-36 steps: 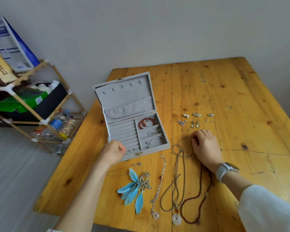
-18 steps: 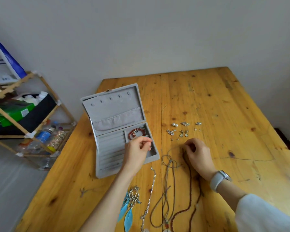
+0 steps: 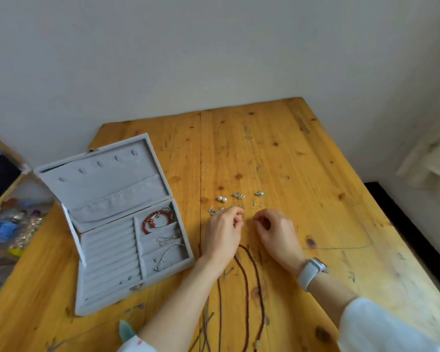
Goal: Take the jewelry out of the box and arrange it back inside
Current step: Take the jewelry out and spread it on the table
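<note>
Both hands, left [image 3: 224, 231] and right [image 3: 274, 228], curled, pinching something too small to identify beside loose earrings [image 3: 222, 198]; jewelry box [image 3: 107, 255] open alongside for refilling.

The tabletop [image 3: 302, 158] is knotty wooden planks with a warm, slightly glossy varnish, scuffed and scratched in places. The jewelry box [image 3: 104, 189] is lined and covered in soft, matt grey velvety cloth. In it lies a bracelet [image 3: 155, 219] of glossy red beads, beside thin shiny metal pieces. On the wood, two pearl studs [image 3: 222, 198] gleam smooth and white among small bright metal earrings [image 3: 238, 195]. A necklace [image 3: 249, 288] of tiny dull brown beads lies nearer. The watch strap [image 3: 309, 274] looks smooth, matt and rubbery.
</note>
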`<action>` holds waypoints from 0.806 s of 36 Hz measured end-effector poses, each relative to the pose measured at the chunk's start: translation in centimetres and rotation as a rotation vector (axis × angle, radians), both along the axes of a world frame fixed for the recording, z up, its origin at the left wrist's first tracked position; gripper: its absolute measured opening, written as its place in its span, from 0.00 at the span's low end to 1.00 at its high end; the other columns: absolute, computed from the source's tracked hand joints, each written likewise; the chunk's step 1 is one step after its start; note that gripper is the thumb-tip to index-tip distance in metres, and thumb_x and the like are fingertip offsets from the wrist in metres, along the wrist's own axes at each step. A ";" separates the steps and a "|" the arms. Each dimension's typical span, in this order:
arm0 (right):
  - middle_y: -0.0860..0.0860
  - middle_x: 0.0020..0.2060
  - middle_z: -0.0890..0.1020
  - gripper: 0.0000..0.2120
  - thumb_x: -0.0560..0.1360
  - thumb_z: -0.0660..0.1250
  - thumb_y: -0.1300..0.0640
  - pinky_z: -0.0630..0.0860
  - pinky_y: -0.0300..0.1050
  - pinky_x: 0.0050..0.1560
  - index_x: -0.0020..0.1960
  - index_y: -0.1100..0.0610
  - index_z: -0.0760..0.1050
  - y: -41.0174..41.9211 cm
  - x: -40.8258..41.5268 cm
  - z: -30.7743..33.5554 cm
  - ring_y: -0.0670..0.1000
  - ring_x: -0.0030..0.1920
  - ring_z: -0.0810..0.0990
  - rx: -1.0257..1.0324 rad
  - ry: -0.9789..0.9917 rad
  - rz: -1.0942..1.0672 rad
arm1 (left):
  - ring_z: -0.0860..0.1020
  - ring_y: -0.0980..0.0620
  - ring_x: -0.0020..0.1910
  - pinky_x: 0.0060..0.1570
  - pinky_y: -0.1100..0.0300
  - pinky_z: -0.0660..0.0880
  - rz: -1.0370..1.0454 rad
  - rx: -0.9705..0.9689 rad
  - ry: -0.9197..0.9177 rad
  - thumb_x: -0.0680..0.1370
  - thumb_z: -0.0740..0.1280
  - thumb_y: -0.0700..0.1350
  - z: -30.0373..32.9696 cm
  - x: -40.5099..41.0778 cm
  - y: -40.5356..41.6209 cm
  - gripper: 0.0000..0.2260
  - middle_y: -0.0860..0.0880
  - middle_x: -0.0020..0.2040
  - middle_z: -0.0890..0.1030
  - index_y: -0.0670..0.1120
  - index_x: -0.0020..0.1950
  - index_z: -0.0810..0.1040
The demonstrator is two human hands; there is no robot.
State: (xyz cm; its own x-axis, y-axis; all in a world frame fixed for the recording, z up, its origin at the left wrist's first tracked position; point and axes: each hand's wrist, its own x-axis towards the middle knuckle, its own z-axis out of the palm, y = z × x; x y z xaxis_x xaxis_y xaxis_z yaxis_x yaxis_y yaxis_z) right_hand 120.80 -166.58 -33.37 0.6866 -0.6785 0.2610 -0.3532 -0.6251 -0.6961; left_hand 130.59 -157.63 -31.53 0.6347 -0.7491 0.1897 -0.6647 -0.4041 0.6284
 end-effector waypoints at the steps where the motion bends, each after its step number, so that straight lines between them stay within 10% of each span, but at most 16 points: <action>1: 0.52 0.43 0.81 0.04 0.73 0.66 0.63 0.73 0.49 0.52 0.46 0.57 0.78 0.1 0.2 -0.2 0.52 0.46 0.77 -0.006 -0.003 -0.002 | 0.76 0.55 0.47 0.51 0.61 0.73 0.016 -0.003 -0.015 0.75 0.68 0.40 0.0 0.1 -0.1 0.10 0.53 0.45 0.82 0.48 0.56 0.79; 7: 0.51 0.45 0.81 0.04 0.75 0.64 0.62 0.67 0.47 0.55 0.47 0.57 0.77 0.1 1.0 -0.5 0.52 0.50 0.76 -0.009 0.017 -0.018 | 0.73 0.54 0.52 0.50 0.62 0.60 0.037 -0.010 -0.121 0.75 0.68 0.43 -0.1 0.4 -0.4 0.13 0.56 0.46 0.83 0.50 0.60 0.77; 29: 0.51 0.46 0.79 0.09 0.75 0.63 0.62 0.72 0.50 0.50 0.53 0.56 0.78 8.2 2.9 2.9 0.52 0.48 0.74 -0.053 -0.043 0.211 | 0.77 0.46 0.48 0.48 0.55 0.67 0.456 -0.182 -0.234 0.72 0.62 0.42 -0.4 3.2 15.6 0.09 0.49 0.47 0.81 0.47 0.47 0.81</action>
